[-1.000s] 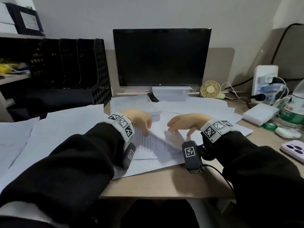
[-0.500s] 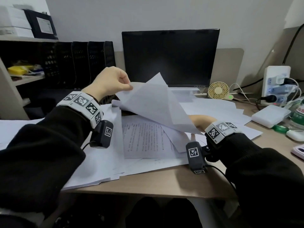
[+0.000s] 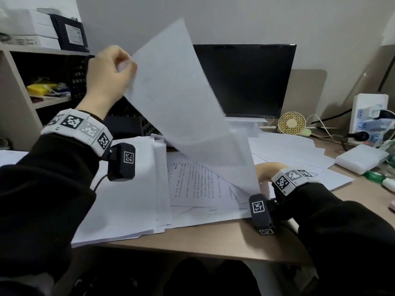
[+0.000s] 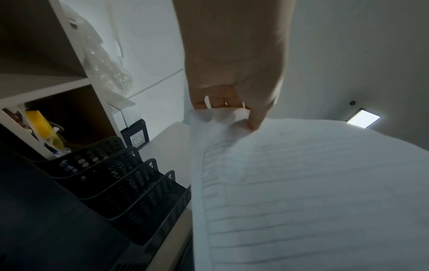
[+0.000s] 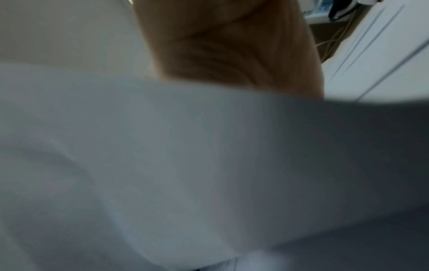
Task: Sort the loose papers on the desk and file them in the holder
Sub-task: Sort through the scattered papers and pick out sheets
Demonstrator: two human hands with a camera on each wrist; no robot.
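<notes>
My left hand (image 3: 125, 66) is raised above the desk's left side and pinches the top edge of a white sheet (image 3: 177, 92) between thumb and fingers. The sheet hangs tilted, its lower corner near my right wrist. In the left wrist view the same hand (image 4: 232, 113) grips the sheet (image 4: 301, 192), whose faint printed table shows through. The black mesh holder (image 4: 130, 183) stands below and left of it. My right hand (image 3: 267, 169) rests low on the papers, its fingers hidden behind the sheet. A printed page (image 3: 192, 180) lies on top of the loose papers.
A thick pile of white sheets (image 3: 128, 199) covers the desk's left half, and more sheets (image 3: 288, 150) fan out to the right. Behind stand a monitor (image 3: 245, 80), a small fan (image 3: 291, 123), a power strip (image 3: 369, 116) and a white box (image 3: 361, 158). Shelves (image 3: 42, 88) are at the left.
My left hand picked a sheet off the pile and has lifted it up and to the left, higher than half a second ago. The right hand has stayed on the papers.
</notes>
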